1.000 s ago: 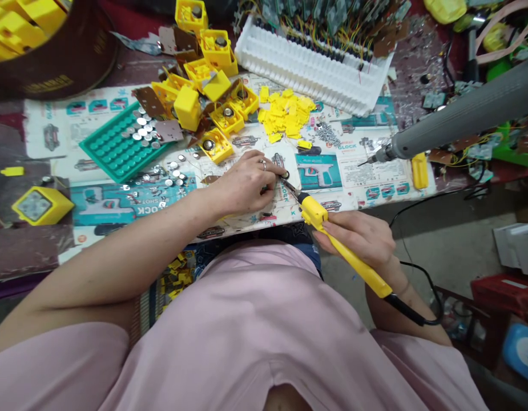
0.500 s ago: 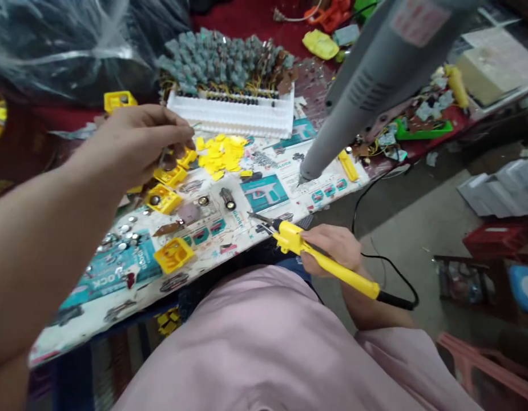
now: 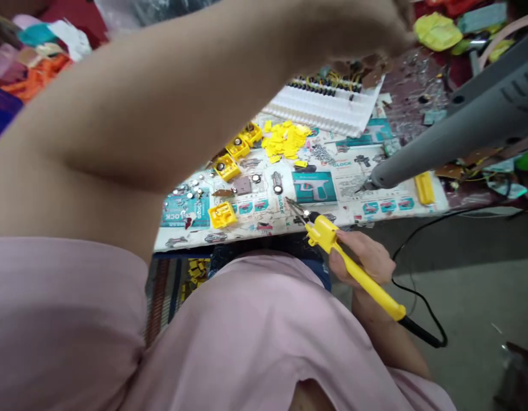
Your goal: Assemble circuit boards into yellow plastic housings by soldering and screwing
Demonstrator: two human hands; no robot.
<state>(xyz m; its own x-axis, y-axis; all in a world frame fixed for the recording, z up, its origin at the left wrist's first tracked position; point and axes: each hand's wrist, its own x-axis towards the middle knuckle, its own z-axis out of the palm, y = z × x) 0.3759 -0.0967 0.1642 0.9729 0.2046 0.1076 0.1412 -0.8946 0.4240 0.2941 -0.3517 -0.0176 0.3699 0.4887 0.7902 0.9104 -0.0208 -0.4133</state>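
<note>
My right hand (image 3: 364, 260) is wrapped round a yellow soldering iron (image 3: 358, 274), whose tip points up and left over the table's front edge. My left arm stretches across the upper view, and my left hand (image 3: 370, 31) is at the top, blurred, above the right part of a white foam rack (image 3: 323, 111) with small wired parts. Its fingers are too smeared to read. Yellow housings (image 3: 227, 167) with round metal pieces stand left of a pile of yellow pieces (image 3: 285, 140). Another yellow housing (image 3: 222, 214) lies near the front edge.
A grey screwdriver-like tool (image 3: 418, 154) on an arm slants in from the right, its bit pointing at the printed table cover (image 3: 267, 220). Silvery round parts (image 3: 195, 188) lie at left. A black cable (image 3: 422, 297) hangs at right. Orange pieces (image 3: 39, 77) are at upper left.
My left hand has moved from the yellow housings up and right, over the rack. The view has shifted, and my right hand still holds the iron.
</note>
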